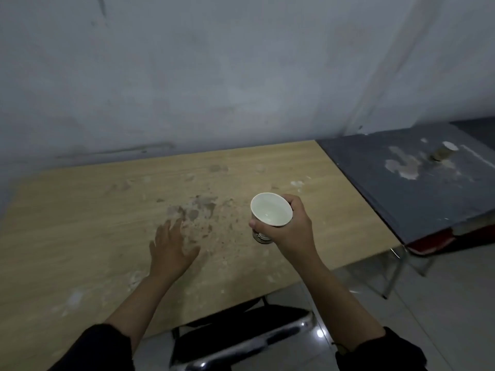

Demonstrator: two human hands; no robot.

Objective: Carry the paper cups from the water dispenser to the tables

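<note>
Right hand [290, 228] grips water-filled paper cup [271, 211] mid-wall above desk [80, 223]; left hand [171, 247] spread, empty. Thin, crushable, spill-prone: hold lightly.

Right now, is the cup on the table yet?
Not yet. The right hand holds the paper cup upright above the wooden table, so carrying it over looks done. The left hand is open and empty. Setting it down is left. A pale shape on the dark table is too blurry to name.

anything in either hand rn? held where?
Right hand holds a paper cup, grip wrapped around its side wall below the rim. Left hand is open and holds nothing.
</note>
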